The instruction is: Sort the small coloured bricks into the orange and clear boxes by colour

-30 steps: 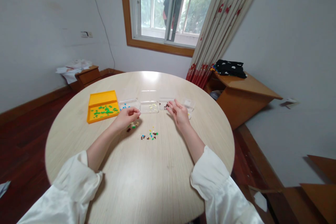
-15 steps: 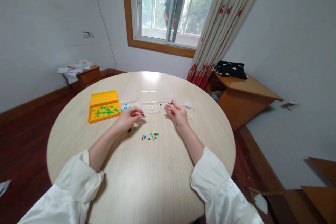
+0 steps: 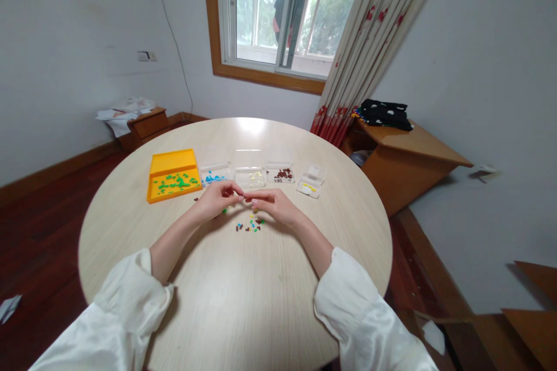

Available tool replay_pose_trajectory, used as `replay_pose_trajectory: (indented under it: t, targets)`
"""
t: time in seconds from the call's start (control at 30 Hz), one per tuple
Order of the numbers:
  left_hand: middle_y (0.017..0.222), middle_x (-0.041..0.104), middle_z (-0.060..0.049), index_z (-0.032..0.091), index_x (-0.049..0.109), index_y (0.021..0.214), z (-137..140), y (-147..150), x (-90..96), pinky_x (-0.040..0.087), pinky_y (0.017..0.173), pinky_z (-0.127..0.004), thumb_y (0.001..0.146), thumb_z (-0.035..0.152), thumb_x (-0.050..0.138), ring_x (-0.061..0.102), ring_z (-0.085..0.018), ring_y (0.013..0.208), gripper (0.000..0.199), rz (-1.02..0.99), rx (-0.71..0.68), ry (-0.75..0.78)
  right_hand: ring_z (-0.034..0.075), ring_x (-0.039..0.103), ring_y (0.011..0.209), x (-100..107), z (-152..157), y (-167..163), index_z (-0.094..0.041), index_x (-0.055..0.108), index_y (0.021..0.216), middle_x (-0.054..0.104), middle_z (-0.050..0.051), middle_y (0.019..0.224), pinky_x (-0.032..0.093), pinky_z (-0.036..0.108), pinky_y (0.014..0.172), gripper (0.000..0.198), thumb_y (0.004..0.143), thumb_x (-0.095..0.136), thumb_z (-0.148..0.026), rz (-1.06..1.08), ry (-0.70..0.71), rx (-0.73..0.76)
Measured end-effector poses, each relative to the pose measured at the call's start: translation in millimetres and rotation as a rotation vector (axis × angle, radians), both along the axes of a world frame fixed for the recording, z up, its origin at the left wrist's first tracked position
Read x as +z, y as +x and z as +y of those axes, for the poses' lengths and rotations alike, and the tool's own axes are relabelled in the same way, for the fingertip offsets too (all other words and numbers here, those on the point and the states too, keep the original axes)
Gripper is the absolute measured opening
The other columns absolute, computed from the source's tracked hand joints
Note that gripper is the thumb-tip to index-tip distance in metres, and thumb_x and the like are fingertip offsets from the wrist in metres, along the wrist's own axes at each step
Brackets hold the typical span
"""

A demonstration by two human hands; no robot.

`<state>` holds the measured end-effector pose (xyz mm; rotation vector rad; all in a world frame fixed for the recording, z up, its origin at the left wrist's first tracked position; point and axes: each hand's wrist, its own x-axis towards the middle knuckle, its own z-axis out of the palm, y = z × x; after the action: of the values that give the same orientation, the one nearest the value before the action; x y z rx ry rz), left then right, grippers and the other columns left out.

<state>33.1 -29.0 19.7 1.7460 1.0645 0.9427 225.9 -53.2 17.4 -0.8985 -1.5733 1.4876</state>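
Two hands in view, left hand (image 3: pixel 220 200) and right hand (image 3: pixel 275 206), fingertips met over the table (image 3: pixel 243 284). Thumb and fingers are drawn in on both sides. A tiny dark spot is seen where the fingertips meet; whether a piece is clamped there cannot be told. Just below, nearer the body, one loose pile of small pieces (image 3: pixel 255 231) is seen: brown, blue, green, yellow, over ten, exact count not resolvable. One green piece (image 3: pixel 225 210) is partly hidden by the left hand; one brown piece (image 3: pixel 196 199) is seen beyond its wrist. Five open boxes are lined up past the hands: one yellow box (image 3: pixel 173 159) with green pieces, then four clear ones: blue-piece box (image 3: pixel 216 166), cream-piece box (image 3: pixel 242 179), brown-piece box (image 3: pixel 272 177), yellow-piece box (image 3: pixel 314 173). Contents too small to be counted. Farther out: one window, one curtain (image 3: pixel 369 29).
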Motion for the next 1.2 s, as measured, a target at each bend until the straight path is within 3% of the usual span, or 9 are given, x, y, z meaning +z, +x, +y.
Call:
replay_pose_trajectory:
  t: [0.17, 0.27, 0.47, 0.77, 0.87, 0.97, 1.2]
  targets:
    - [0.068, 0.064, -0.003, 0.015, 0.066, 0.079, -0.3, 0.8, 0.0, 0.040, 0.055, -0.024, 0.061, 0.038, 0.069, 0.054, -0.012, 0.058, 0.030, -0.016, 0.028, -0.009, 0.014, 0.060, 0.080, -3.1, 4.8, 2.0, -0.020, 0.073, 0.092, 0.071, 0.007, 0.096, 0.048, 0.029, 0.070, 0.028, 0.067, 0.070, -0.033, 0.013, -0.010, -0.051]
    - [0.070, 0.063, -0.003, 0.016, 0.065, 0.081, 2.7, -0.3, -0.9, 0.040, 0.056, -0.025, 0.064, 0.041, 0.068, 0.054, -0.013, 0.060, 0.031, -0.063, 0.138, 0.009, 0.018, 0.061, 0.096, -1.5, 10.7, 6.9, -0.021, 0.072, 0.095, 0.068, 0.008, 0.106, 0.050, 0.032, 0.078, 0.031, 0.067, 0.071, -0.034, 0.138, -0.037, -0.213]
    - [0.061, 0.056, 0.000, 0.018, 0.059, 0.069, 10.8, -4.6, -1.5, 0.038, 0.056, -0.026, 0.066, 0.048, 0.061, 0.053, -0.015, 0.061, 0.030, -0.058, 0.318, 0.050, 0.020, 0.044, 0.127, -2.8, 28.1, 26.5, -0.024, 0.059, 0.111, 0.054, 0.006, 0.131, 0.049, 0.038, 0.094, 0.042, 0.072, 0.067, -0.034, 0.449, -0.123, -0.518]
    - [0.049, 0.051, 0.001, 0.018, 0.054, 0.055, 15.3, -24.6, 6.4, 0.030, 0.050, -0.025, 0.073, 0.043, 0.049, 0.046, -0.014, 0.050, 0.031, 0.207, 0.489, 0.110, 0.021, 0.042, 0.130, -4.5, 30.7, 28.2, -0.022, 0.047, 0.123, 0.050, 0.012, 0.133, 0.046, 0.041, 0.098, 0.057, 0.070, 0.066, -0.030, 0.563, -0.212, -0.539]
    - [0.042, 0.046, 0.002, 0.019, 0.052, 0.050, 16.6, -33.0, 7.0, 0.026, 0.047, -0.024, 0.072, 0.041, 0.051, 0.042, -0.013, 0.046, 0.031, 0.339, 0.453, 0.100, 0.021, 0.044, 0.128, -3.1, 29.5, 27.3, -0.023, 0.047, 0.122, 0.052, 0.011, 0.130, 0.047, 0.041, 0.097, 0.056, 0.070, 0.066, -0.032, 0.541, -0.200, -0.522]
    - [0.044, 0.052, 0.001, 0.020, 0.053, 0.047, 19.0, -42.3, 6.7, 0.027, 0.047, -0.024, 0.065, 0.037, 0.058, 0.045, -0.014, 0.046, 0.025, 0.454, 0.346, 0.066, 0.021, 0.046, 0.126, -2.6, 29.2, 27.1, -0.025, 0.049, 0.119, 0.057, 0.009, 0.124, 0.047, 0.042, 0.097, 0.054, 0.069, 0.067, -0.033, 0.533, -0.190, -0.519]
    - [0.057, 0.063, -0.001, 0.021, 0.065, 0.059, 26.4, -61.0, 4.4, 0.035, 0.053, -0.025, 0.053, 0.037, 0.066, 0.055, -0.018, 0.058, 0.017, 0.616, 0.150, -0.072, 0.019, 0.055, 0.114, -1.1, 27.4, 25.5, -0.027, 0.053, 0.114, 0.063, 0.005, 0.107, 0.048, 0.039, 0.094, 0.049, 0.068, 0.068, -0.028, 0.603, -0.235, -0.531]
